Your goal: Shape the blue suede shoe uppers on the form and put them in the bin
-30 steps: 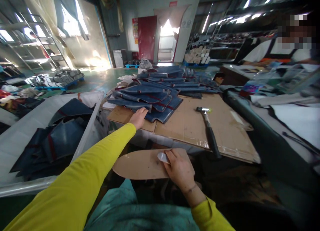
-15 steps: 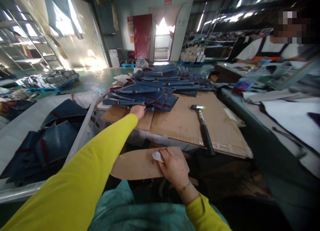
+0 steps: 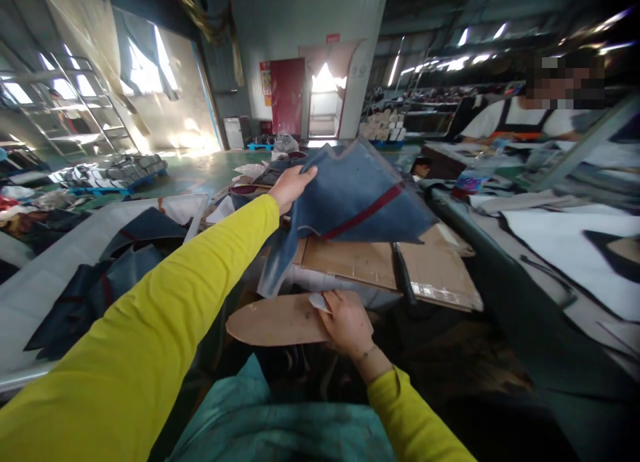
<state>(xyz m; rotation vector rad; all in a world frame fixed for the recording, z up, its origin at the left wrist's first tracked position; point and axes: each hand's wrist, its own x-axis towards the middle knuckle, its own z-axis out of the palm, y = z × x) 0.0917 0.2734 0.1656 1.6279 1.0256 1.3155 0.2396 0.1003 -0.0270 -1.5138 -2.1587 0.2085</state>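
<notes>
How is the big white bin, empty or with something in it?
Not empty: dark blue sheets with dark red stripes lie inside the bin. How deep they go, I can't tell.

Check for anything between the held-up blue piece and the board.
Nothing visible stands between the blue piece in the left hand and the left of the board; the right hand and a white item cover part of its right.

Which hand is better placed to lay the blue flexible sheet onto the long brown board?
Probably the left hand: it holds the sheet up; the right hand, at the board, grips a small whitish piece.
</notes>
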